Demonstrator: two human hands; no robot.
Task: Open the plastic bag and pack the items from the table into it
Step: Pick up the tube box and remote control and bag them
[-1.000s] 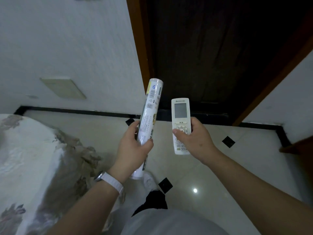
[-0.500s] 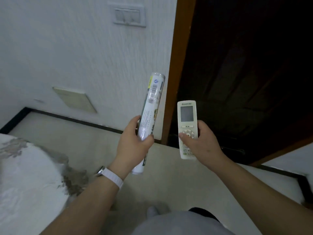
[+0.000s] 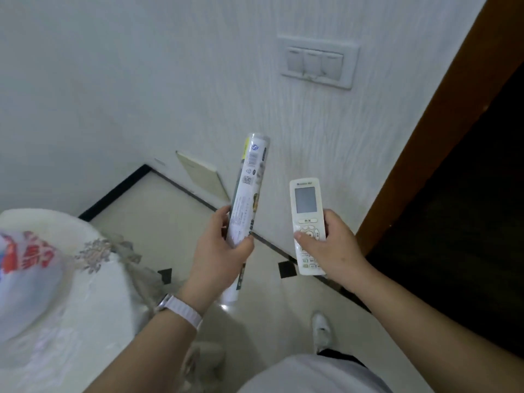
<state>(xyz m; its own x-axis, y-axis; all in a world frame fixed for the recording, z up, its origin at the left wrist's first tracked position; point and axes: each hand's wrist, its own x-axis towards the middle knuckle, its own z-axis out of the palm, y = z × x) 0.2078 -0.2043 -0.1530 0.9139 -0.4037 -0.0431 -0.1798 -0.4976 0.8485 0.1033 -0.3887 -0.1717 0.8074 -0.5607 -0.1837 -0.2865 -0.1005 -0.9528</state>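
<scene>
The fingers (image 3: 221,219) of the left hand (image 3: 221,253) are curling round the lower half of a white roll (image 3: 248,191) in printed wrapping. The thumb is pressing across the front of the roll, so the hand is gripping it firmly. The roll is standing nearly upright in the air, and its bottom end is showing below the palm. The fingers (image 3: 331,222) of the right hand (image 3: 334,251) are wrapping round the right edge of a white remote control (image 3: 307,211), and the thumb is resting on its round button pad. The remote control is pointing upward with its face to the camera, just beside the roll but not touching it. A pale watch strap (image 3: 184,309) is circling the left wrist. Both items are hanging in front of a white wall (image 3: 141,80), above a glossy tiled floor (image 3: 170,211). The plastic bag (image 3: 25,268), whitish with red print, is lying at the far left on the table (image 3: 93,282), which is draped in white with a flower pattern, well apart from both hands. A triple light switch (image 3: 317,63) is sitting on the wall above the remote control. A brown door frame (image 3: 425,143) is running down the right side next to a dark doorway (image 3: 467,222). A white shoe (image 3: 321,327) is showing on the floor below the right hand
</scene>
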